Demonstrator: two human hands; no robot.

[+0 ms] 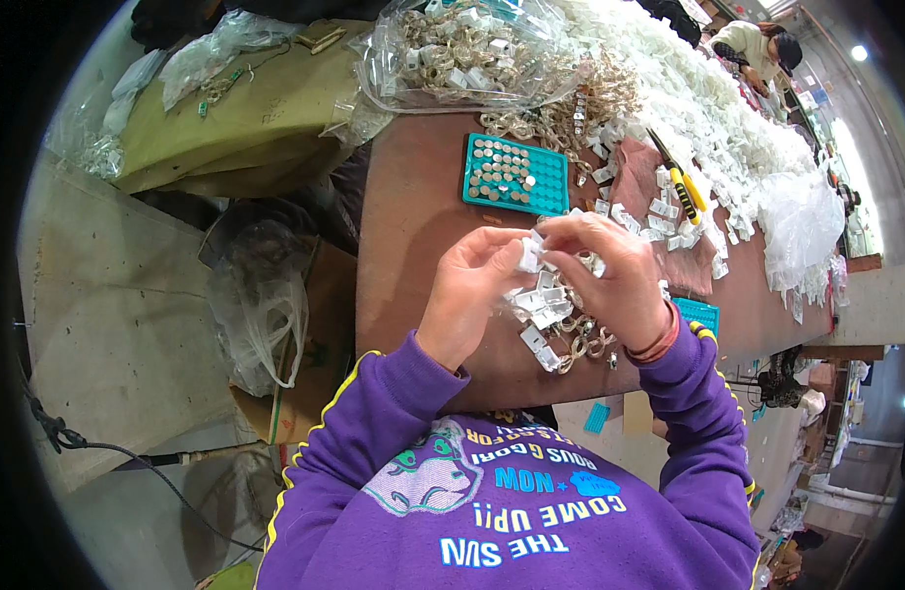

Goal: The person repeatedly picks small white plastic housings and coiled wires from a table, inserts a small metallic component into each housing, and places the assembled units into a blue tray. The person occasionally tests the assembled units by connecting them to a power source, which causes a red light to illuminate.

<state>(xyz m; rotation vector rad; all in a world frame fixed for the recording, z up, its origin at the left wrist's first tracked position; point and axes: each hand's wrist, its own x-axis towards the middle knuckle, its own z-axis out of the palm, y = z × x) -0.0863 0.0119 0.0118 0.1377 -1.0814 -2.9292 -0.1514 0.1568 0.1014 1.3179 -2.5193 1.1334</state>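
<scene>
My left hand (469, 283) and my right hand (615, 273) meet over the brown tabletop, fingertips pinched together. Between them is a small white plastic case (527, 257), partly covered by the fingers. Just under the hands lie several more white plastic cases (541, 307), bunched together. Coils of thin, pale wire (592, 344) spread beside these, next to my right wrist. Beyond the hands sits a teal tray (553, 187) with round cavities, many of them filled with silvery, coin-like discs (490, 169).
A clear bag (374, 74) of wired white pieces stands at the back, beside a large white heap (708, 118). A yellow-and-black-handled cutting tool (685, 192) lies on reddish cloth (634, 177). Another teal tray (696, 313) is near my right forearm. A person (757, 49) works at far right.
</scene>
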